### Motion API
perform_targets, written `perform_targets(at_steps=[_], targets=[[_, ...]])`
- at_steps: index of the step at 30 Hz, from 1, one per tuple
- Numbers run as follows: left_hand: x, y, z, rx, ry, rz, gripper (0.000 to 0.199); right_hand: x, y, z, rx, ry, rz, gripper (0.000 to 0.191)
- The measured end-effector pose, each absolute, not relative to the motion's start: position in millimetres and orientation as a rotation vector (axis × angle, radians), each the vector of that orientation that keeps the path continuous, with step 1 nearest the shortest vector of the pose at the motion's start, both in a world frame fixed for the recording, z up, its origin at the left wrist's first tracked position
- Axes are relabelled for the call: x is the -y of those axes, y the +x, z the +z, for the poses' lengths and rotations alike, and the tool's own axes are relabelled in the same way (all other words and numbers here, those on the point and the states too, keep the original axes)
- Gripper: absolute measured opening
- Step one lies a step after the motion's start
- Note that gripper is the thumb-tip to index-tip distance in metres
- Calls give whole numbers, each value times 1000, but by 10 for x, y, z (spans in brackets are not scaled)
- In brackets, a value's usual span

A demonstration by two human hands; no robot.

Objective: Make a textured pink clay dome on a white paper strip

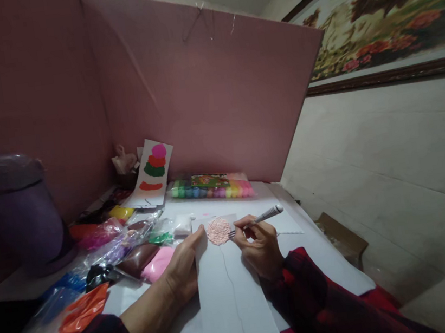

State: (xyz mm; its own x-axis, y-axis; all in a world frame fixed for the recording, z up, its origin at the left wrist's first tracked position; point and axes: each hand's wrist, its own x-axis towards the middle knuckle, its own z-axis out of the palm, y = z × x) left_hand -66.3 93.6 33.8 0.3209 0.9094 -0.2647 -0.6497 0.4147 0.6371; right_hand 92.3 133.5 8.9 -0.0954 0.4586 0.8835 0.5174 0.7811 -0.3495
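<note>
A white card (222, 286) lies lengthwise in front of me, with a thin drawn line running down it. Near its top is a flat pale pink clay disc (219, 231), its surface roughened all over with small marks. My left hand (184, 264) grips the card's left edge, thumb on top and the other fingers partly hidden. Pinched in my right hand (258, 243) is a fork (268, 214) with a striped handle. Its tines are at the disc's right edge; whether they press into the clay I cannot tell.
Bags of coloured clay, including pink (159, 263) and orange (82, 314), crowd the left side. A pack of many-coloured clay (211, 188) lies behind the card. A card with coloured shapes (150, 176) leans at back left, near a purple bin (18, 215). Pink panels (204, 92) stand behind.
</note>
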Motion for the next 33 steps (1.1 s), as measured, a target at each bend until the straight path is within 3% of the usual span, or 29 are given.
perform_targets(at_steps=[10,20,33], targets=[[-928,-655,364,-680,446,1070,40,-1422,996,88,1642,-781,-124,12],[-945,-659,334,-650,464,1056,42,-1329,1001,157,1789,-727,150,8],[-954,-659,306,-668,464,1044,42,-1313,1034,246,1861,-791,168,10]])
